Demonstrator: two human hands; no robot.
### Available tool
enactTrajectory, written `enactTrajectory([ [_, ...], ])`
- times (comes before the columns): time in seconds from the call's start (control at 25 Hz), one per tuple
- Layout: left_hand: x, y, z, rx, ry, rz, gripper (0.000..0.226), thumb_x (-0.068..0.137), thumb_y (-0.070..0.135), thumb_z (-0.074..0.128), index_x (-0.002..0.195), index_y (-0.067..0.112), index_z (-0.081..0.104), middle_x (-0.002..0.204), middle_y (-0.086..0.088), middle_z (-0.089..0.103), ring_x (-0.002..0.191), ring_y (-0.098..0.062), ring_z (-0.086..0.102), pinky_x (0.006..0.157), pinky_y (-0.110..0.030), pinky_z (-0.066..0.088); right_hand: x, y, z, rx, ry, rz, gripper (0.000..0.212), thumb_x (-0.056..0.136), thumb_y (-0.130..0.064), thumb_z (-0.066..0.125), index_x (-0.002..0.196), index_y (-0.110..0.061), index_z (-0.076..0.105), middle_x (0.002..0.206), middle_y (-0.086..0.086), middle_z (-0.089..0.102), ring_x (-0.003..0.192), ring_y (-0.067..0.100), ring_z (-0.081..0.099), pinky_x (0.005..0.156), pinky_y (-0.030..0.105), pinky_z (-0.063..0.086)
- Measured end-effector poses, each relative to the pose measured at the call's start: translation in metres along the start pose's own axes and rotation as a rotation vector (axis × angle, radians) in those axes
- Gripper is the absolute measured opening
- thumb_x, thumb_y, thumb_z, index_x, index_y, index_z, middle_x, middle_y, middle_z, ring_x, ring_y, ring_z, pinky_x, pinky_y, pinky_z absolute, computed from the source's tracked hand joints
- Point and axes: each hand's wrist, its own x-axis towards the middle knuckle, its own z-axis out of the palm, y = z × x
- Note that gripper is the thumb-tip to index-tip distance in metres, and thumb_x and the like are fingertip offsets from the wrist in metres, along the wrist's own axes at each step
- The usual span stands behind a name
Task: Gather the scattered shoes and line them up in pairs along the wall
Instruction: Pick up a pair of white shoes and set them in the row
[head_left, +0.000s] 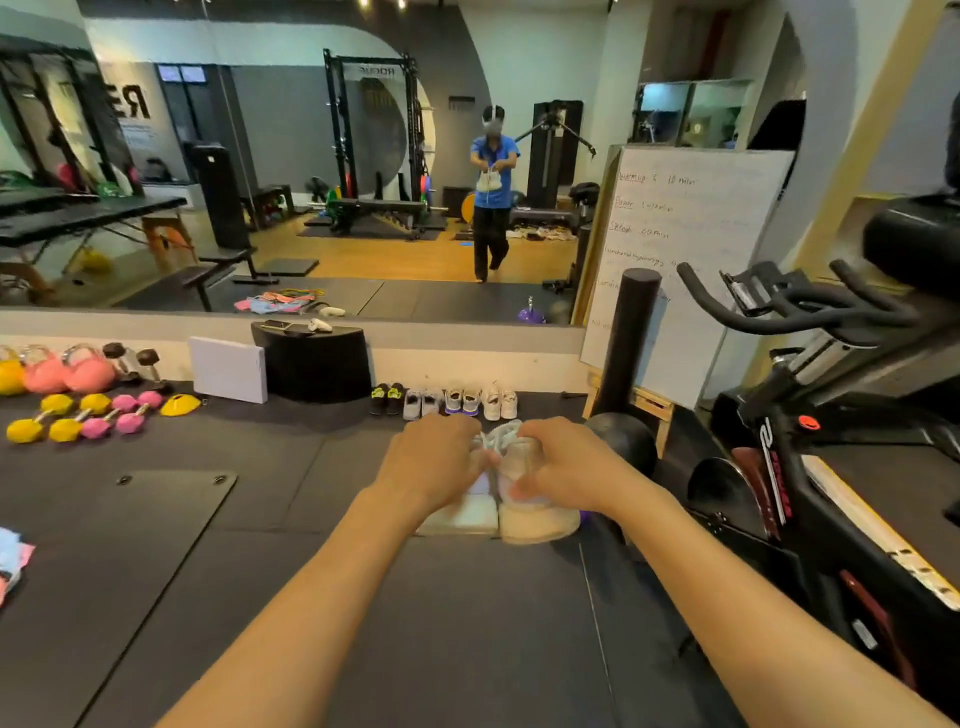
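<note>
Ahead, the mirror (311, 208) fills the far wall; the exercise bike (810, 431) stands at right; four pairs of shoes (447, 402) sit lined up at the wall's foot, far centre; nearer, I hold a pale pair of shoes (535, 519) side by side above the black mat (260, 519), my left hand (431, 460) and right hand (566, 467) each curled tight round one shoe's top.
</note>
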Motion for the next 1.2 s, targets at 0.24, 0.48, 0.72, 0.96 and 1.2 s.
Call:
enactTrajectory([
  [0.24, 0.171, -0.043, 0.041, 0.028, -0.032, 0.102, 0.038, 0.087, 0.038, 0.057, 0.06, 0.022, 0.036, 0.074, -0.001, 0.058, 0.076, -0.025, 0.056, 0.058, -0.031, 0.031, 0.157, 0.057, -0.023, 0.003, 0.033, 0.058, 0.031, 0.075, -0.03, 0.071, 0.104, -0.02, 0.064, 0.098, -0.001, 0.067, 0.091, 0.021, 0.062, 0.081, 0.042, 0.052],
  [0.48, 0.349, -0.08, 0.074, 0.015, -0.062, 0.085, 0.026, 0.087, 0.037, 0.057, 0.072, 0.02, 0.045, 0.089, -0.011, 0.067, 0.086, -0.031, 0.059, 0.061, -0.032, 0.034, 0.329, 0.124, -0.056, 0.049, 0.014, 0.083, 0.028, 0.072, -0.032, 0.073, 0.096, -0.021, 0.063, 0.093, -0.001, 0.066, 0.086, 0.019, 0.063, 0.08, 0.044, 0.053],
  [0.72, 0.507, -0.12, 0.112, -0.059, -0.143, 0.025, 0.029, 0.087, 0.042, 0.06, 0.075, 0.015, 0.056, 0.086, -0.013, 0.068, 0.082, -0.032, 0.06, 0.06, -0.031, 0.037, 0.484, 0.183, -0.075, -0.076, -0.022, 0.138, 0.031, 0.075, -0.034, 0.072, 0.099, -0.026, 0.055, 0.091, -0.006, 0.061, 0.084, 0.015, 0.06, 0.069, 0.028, 0.049],
  [0.96, 0.671, -0.161, 0.193, -0.071, -0.237, 0.093, 0.03, 0.088, 0.041, 0.059, 0.086, 0.012, 0.064, 0.091, -0.013, 0.07, 0.085, -0.03, 0.062, 0.063, -0.03, 0.038, 0.635, 0.268, -0.072, -0.097, -0.045, 0.294, 0.041, 0.08, -0.033, 0.07, 0.116, -0.021, 0.054, 0.11, 0.001, 0.063, 0.084, 0.014, 0.053, 0.07, 0.027, 0.041],
  [1.2, 0.829, -0.187, 0.274, -0.151, -0.413, 0.1, 0.043, 0.087, 0.044, 0.063, 0.109, 0.007, 0.064, 0.106, -0.015, 0.067, 0.098, -0.032, 0.06, 0.069, -0.029, 0.038, 0.76, 0.369, -0.07, -0.001, -0.168, 0.456, 0.06, 0.075, -0.027, 0.075, 0.127, -0.019, 0.047, 0.116, 0.002, 0.062, 0.103, 0.019, 0.06, 0.085, 0.03, 0.05],
])
